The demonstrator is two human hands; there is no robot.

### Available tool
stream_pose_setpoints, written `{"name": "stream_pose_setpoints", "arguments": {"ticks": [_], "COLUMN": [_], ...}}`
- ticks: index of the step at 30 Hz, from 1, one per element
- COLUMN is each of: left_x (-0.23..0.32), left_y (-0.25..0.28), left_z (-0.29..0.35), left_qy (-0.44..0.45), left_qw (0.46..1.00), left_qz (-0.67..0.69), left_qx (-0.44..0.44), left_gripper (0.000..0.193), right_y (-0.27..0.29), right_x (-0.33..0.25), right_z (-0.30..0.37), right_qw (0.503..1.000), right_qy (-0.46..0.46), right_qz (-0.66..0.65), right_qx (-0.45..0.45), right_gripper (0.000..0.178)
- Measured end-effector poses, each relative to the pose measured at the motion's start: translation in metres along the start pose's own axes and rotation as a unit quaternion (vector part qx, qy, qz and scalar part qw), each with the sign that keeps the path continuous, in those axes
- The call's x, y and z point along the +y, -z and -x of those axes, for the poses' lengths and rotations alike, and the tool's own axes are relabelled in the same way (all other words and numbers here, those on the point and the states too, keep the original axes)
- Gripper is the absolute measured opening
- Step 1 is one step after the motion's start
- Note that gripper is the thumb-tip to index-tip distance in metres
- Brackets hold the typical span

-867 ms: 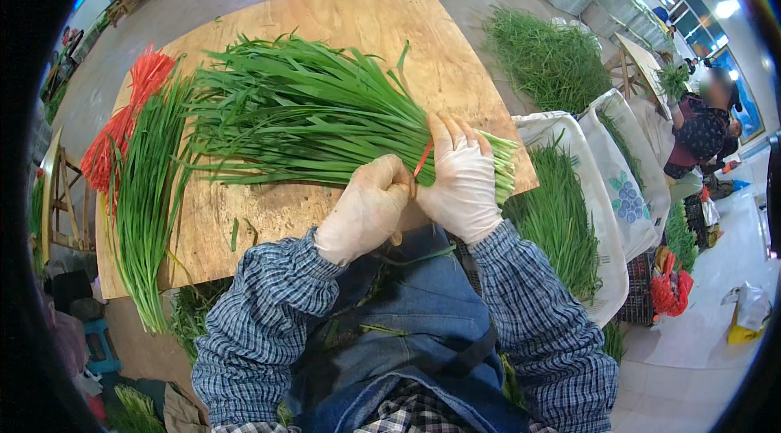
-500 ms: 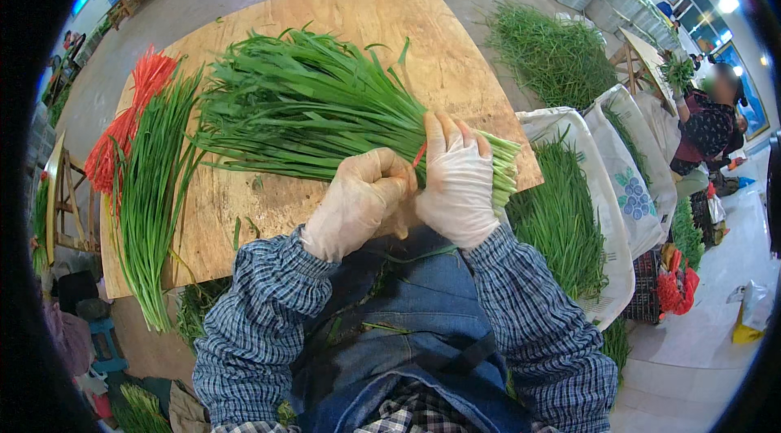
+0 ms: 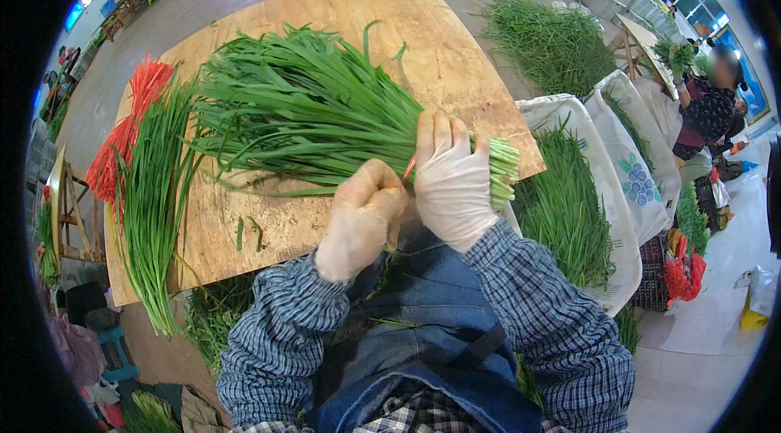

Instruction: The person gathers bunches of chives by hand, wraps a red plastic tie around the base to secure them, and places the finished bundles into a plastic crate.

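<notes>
A thick bunch of garlic chives (image 3: pixel 309 108) lies across the wooden board, leaves to the left and pale cut stems to the right. My gloved right hand (image 3: pixel 455 181) presses over the stem end, its fingers wrapped across the stalks. A thin red tie (image 3: pixel 410 166) shows around the bunch just left of those fingers. Closed in a pinch beside the tie is my gloved left hand (image 3: pixel 358 217), at the near side of the bunch; its fingertips partly hide the tie's end. A slimmer bunch of chives (image 3: pixel 154 197) rests at the board's left edge.
Red tie strips (image 3: pixel 122 140) lie at the left of the wooden board (image 3: pixel 423 34). To the right stands a white crate (image 3: pixel 622 270) of chives, with a white sack (image 3: pixel 639 181) beyond it. A loose green heap (image 3: pixel 553 47) covers floor behind; another person (image 3: pixel 712 112) works at far right.
My left hand has drawn slightly down and away from the bunch, toward me. The right hand stays on the stems, its fingers a little more upright. The whole view has shifted slightly.
</notes>
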State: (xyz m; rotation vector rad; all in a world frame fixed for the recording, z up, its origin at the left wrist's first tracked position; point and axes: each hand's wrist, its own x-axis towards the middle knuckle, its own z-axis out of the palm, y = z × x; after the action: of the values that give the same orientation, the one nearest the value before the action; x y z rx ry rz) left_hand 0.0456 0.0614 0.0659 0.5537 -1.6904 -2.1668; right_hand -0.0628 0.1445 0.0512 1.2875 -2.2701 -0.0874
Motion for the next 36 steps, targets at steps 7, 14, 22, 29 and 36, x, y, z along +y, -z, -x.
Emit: {"name": "stream_pose_setpoints", "arguments": {"ticks": [7,14,22,29,36], "left_x": [0.047,0.057,-0.001,-0.024,-0.029], "left_y": [-0.010,-0.012,-0.009,-0.005,-0.016], "left_z": [0.004,0.000,-0.041,-0.027,-0.007], "left_qy": [-0.003,-0.077,-0.062,-0.036,-0.035], "left_qw": [0.999,0.995,0.995,0.993,0.995], "left_qz": [0.035,0.055,0.080,0.108,0.084], "left_qx": [0.002,-0.013,0.008,0.036,0.036], "left_gripper": [0.005,0.004,0.005,0.008,0.008], "right_y": [-0.017,0.004,-0.031,0.004,-0.001], "right_x": [-0.016,0.012,0.045,0.037,0.034], "right_z": [0.015,-0.023,-0.034,-0.053,-0.043], "right_qw": [0.994,0.991,0.998,0.997,0.989], "right_qy": [-0.022,0.016,0.048,0.032,0.001], "right_qz": [-0.033,-0.029,0.021,-0.017,-0.060], "right_qx": [0.101,0.128,0.027,-0.075,-0.135], "right_gripper": [0.046,0.048,0.072,0.105,0.114]}}
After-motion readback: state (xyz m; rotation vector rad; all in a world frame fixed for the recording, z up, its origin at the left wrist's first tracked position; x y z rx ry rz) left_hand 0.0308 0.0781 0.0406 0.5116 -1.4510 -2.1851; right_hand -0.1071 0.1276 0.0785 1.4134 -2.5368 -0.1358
